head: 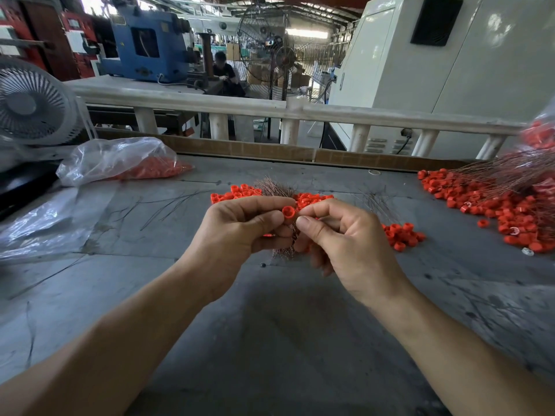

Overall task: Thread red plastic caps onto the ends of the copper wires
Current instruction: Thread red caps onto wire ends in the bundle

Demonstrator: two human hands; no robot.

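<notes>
So at this point my left hand [240, 226] was pinching one red cap [289, 212] between thumb and forefinger, open mouth tipped toward me, dead centre over the table [285, 325]. My right hand [345, 238] sat just at 3 o'clock of the cap, thumb and forefinger pressed together right at its side. I reckon a copper wire was in that pinch, but it was too thin to make out, so take that with salt. A tuft of copper wires [274, 186] poked up behind the hands at 12 o'clock and another bit showed below the fingers.

My take on doing this step well: keep the cap still and let the wire hand do the moving, holding the wire close to its tip so it doesn't buckle. Rotating the cap so the hole faces the wire looked like the fiddly part.

Spare caps lay at 12 and 4 o'clock, and the big pile of caps [492, 205] with wires at 2 o'clock.
</notes>
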